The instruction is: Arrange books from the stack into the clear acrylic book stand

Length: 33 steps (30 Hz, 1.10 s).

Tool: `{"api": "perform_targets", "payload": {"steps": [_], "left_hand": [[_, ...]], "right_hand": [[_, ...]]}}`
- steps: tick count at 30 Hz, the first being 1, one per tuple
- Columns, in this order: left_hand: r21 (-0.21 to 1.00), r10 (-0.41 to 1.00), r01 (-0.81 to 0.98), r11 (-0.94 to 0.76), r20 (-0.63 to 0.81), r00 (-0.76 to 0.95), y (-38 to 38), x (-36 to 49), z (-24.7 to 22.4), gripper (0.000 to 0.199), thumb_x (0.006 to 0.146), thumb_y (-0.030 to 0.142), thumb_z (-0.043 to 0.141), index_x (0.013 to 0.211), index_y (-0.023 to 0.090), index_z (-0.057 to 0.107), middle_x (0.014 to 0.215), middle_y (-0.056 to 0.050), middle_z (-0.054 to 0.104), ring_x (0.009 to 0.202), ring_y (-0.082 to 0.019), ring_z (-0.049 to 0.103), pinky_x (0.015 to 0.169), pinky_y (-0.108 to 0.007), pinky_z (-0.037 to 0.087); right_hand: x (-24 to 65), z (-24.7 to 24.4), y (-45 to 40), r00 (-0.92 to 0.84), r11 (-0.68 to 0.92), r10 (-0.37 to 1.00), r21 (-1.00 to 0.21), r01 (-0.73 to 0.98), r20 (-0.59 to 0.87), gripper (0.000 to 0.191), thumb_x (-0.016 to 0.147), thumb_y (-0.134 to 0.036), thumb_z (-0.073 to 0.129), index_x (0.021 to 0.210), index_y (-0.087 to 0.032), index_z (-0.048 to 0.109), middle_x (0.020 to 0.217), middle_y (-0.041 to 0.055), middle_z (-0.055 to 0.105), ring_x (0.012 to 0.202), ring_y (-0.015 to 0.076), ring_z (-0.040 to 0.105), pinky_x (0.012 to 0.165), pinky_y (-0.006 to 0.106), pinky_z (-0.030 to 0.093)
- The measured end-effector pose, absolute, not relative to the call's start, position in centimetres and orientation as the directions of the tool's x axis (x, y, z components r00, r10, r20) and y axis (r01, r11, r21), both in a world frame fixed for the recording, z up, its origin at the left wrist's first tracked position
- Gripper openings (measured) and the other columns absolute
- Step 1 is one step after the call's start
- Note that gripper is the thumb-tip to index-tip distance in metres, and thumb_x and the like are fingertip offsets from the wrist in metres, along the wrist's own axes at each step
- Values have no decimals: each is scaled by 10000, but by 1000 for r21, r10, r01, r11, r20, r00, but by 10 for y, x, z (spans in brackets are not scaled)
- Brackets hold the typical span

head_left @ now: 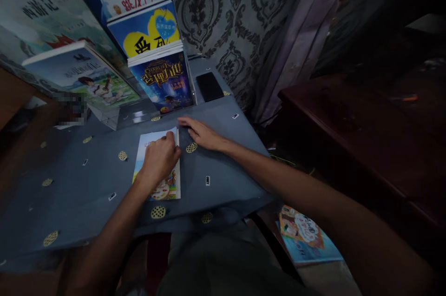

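A thin picture book (141,153) with a light blue and colourful cover lies on the cloth-covered table in front of me. Over its middle rests my left hand (160,154), fingers curled in and closed; whatever they may pinch is hidden under the hand. White paper shows along the book's right edge. Just beyond the book's upper right corner, my right hand (200,132) lies on the tablecloth with its fingers stretched out, holding nothing. Closest ahead of it stands a dark blue book (163,83) with gold lettering.
Several books, including a yellow-and-blue one (120,36) and a green-and-blue one (94,77), stand in a clear rack (120,117). A black phone (209,86) lies beside them. Patterned wallpaper (230,3) rises behind. Lower right, more books (306,235) lie below the table; dark red furniture (334,115) stands right.
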<state>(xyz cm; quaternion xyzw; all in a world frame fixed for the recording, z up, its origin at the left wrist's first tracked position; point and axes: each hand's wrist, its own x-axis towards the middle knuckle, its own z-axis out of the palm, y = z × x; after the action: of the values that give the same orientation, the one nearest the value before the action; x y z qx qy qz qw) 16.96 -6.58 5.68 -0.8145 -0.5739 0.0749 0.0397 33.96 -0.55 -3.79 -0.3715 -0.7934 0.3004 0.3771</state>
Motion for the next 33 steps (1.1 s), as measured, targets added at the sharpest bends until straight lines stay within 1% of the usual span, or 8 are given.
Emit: {"api": "perform_targets", "payload": {"steps": [4,9,11,15,18,21,25,33], "left_hand": [[-109,911,907,-407,-123,394,-72,156,62,239,946,201,445,1124,137,592,949,-145,743,845,-273,731,739,-328,504],[-40,913,919,-392,-145,382,-80,150,65,235,963,184,427,1118,146,600,953,-140,738,862,-275,722,743,-335,499],[-51,920,926,-374,-149,363,-83,153,62,221,965,185,435,1104,145,602,993,-147,733,882,-277,720,761,-346,510],[-131,936,929,-346,-108,334,-89,163,50,234,959,150,413,1095,115,600,1083,-196,698,989,-320,700,801,-414,541],[-174,942,927,-333,-97,321,-90,169,45,250,960,131,381,1093,110,591,1073,-192,692,1013,-340,695,782,-434,550],[-174,943,929,-327,-118,310,-88,169,45,247,960,134,387,1104,117,588,1040,-177,707,967,-324,715,759,-408,548],[-122,946,941,-316,-120,302,-83,162,54,231,987,194,413,1107,138,602,1009,-148,735,898,-271,735,740,-333,518],[-37,953,963,-267,-156,259,-79,158,71,288,1005,234,428,1180,168,648,1023,-114,763,969,-259,724,773,-310,483]], "right_hand": [[339,-36,-7,-431,541,822,-747,386,373,557,909,-62,389,1454,-168,437,1346,126,659,1283,215,580,1114,472,431],[338,-33,-10,-434,542,819,-756,368,376,546,907,-54,387,1434,-173,467,1276,105,704,1236,211,608,1083,449,448],[338,-32,-10,-427,532,824,-770,353,373,549,902,-47,387,1427,-182,479,1254,97,716,1196,204,628,1055,431,466],[338,-30,-11,-423,509,833,-794,333,357,536,907,-54,393,1419,-177,494,1227,104,728,1128,200,651,1023,422,483],[338,-29,-13,-426,519,827,-789,329,367,531,913,-55,397,1414,-193,506,1211,90,734,1110,194,654,1017,415,478],[338,-27,-14,-426,516,829,-792,328,363,522,928,-70,390,1424,-190,498,1214,89,733,1101,195,650,1017,414,470],[339,-26,-14,-413,499,838,-807,316,357,536,921,-68,386,1438,-179,472,1231,95,727,1076,195,647,1011,412,465],[339,-23,-15,-398,511,834,-808,294,383,561,877,-45,395,1420,-170,460,1219,89,732,1021,184,656,973,397,473]]}}
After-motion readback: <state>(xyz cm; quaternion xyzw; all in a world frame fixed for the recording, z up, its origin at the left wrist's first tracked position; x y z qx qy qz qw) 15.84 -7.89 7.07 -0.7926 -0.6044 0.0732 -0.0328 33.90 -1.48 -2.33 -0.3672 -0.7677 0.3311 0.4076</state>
